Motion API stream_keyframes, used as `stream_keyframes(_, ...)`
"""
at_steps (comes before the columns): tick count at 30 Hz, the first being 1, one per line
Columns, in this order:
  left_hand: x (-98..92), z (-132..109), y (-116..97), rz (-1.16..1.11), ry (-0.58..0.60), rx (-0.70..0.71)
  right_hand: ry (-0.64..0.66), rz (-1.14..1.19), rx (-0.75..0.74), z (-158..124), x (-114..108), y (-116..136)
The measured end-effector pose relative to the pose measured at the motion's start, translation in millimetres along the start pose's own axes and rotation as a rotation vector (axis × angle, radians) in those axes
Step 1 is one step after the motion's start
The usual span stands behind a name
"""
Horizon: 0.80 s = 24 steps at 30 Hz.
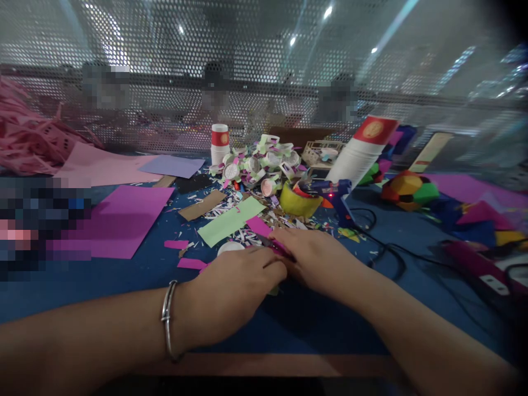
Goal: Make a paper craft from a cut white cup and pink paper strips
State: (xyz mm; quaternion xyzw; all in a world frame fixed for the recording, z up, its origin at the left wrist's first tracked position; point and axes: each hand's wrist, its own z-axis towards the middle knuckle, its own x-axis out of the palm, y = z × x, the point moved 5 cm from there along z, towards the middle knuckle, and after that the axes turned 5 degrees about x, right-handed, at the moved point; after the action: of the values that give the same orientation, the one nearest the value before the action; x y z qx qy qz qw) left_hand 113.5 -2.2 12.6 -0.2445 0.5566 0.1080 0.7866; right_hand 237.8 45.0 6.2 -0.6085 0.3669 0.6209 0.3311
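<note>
Close together near the table's front edge, both my hands are closed. A magenta paper strip (259,225) sticks out between them, pointing away from me. My left hand (237,289), with a silver bangle at the wrist, has its fingers curled in over the strip's near end, which is hidden. Bent around a pair of scissors (268,241) is my right hand (315,256); only dark blades show, lying against the strip. A white paper cup piece (231,247) is partly behind my left hand. Just beyond lies a light green paper strip (231,221).
Paper scraps and a heap of decorated cup pieces (264,162) cover the middle. A blue glue gun (336,195) rests by a yellow bowl-shaped piece (300,201), its cable trailing right. Stacked paper cups (358,154) lean behind it. Magenta sheet (124,223) lies left, beside a blurred-out area.
</note>
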Motion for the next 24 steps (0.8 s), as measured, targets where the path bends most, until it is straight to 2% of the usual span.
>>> stream_keyframes(2, -9.1, -2.8, 5.0, -0.134, -0.092, -0.056, -0.019, -0.003, -0.01, -0.3, -2.6, 0.3)
stream_keyframes(5, -20.5, -8.4, 19.3, -0.385, -0.226, -0.262, -0.11, 0.046, 0.004, -0.8, -11.9, 1.0)
stream_keyframes(8, -19.5, -14.9, 36.0, -0.75, -0.302, -0.483, -0.211, 0.249, -0.034, -3.0, -25.0, 5.0)
stream_keyframes(10, -15.9, -17.0, 43.6, -0.981, -0.326, -0.543, -0.245, 0.412, -0.074, -5.5, -32.2, 7.9)
stream_keyframes(12, -15.3, -18.5, 49.6, -1.11, -0.362, -0.572, -0.243, 0.54, -0.08, -7.9, -35.7, 8.8)
stream_keyframes(15, -17.5, -20.3, 54.4, -1.174, -0.401, -0.618, -0.208, 0.662, -0.062, -9.6, -35.5, 9.0)
stream_keyframes(20, -18.7, -19.2, 51.4, -1.254, -0.398, -0.627, -0.208, 0.73, -0.079, -6.4, -33.0, 11.3)
stream_keyframes(24, -18.2, -18.4, 50.9, -1.183, -0.368, -0.587, -0.21, 0.739, -0.069, -4.1, -30.7, 11.6)
